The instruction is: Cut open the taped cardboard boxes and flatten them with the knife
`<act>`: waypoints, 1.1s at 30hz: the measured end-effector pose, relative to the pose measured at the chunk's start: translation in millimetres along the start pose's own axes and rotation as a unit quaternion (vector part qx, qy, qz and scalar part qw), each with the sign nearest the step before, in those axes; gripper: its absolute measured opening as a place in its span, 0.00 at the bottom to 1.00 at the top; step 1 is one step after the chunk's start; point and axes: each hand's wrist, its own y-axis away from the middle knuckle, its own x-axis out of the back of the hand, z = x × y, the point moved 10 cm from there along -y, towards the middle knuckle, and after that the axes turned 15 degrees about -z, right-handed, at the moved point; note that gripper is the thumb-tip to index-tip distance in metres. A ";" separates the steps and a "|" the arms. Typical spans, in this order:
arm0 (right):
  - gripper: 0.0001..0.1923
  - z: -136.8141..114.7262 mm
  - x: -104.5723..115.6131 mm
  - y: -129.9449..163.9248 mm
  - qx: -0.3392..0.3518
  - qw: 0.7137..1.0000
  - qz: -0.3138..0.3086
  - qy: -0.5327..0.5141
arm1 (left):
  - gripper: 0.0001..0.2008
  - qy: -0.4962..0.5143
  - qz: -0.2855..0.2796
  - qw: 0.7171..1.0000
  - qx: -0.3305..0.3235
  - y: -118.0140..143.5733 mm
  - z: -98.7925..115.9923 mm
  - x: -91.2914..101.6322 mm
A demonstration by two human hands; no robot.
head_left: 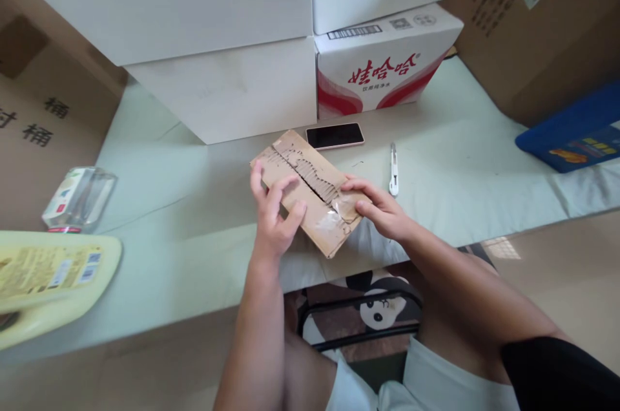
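Hands: left hand [274, 217] and right hand [380, 207] both grasp a torn cardboard piece [310, 188] at the table [194, 230] front edge. Phone [334, 136] and white cutter [394, 170] lie just behind; stacked white boxes [227, 36] wall the pale green surface.

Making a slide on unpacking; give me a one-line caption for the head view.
Both hands, left hand and right hand, press a torn cardboard parcel on the table.
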 end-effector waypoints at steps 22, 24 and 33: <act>0.35 39.9 101.1 51.4 -0.469 0.770 0.147 0.406 | 0.15 -0.154 0.090 0.968 -0.176 27.2 91.3 -45.4; 0.34 49.6 103.6 54.9 -0.500 0.757 0.097 0.410 | 0.14 -0.151 0.089 0.969 -0.177 26.1 91.4 -46.3; 0.32 52.5 102.1 45.0 -0.462 0.775 0.093 0.421 | 0.18 -0.152 0.101 0.965 -0.190 25.7 90.2 -48.5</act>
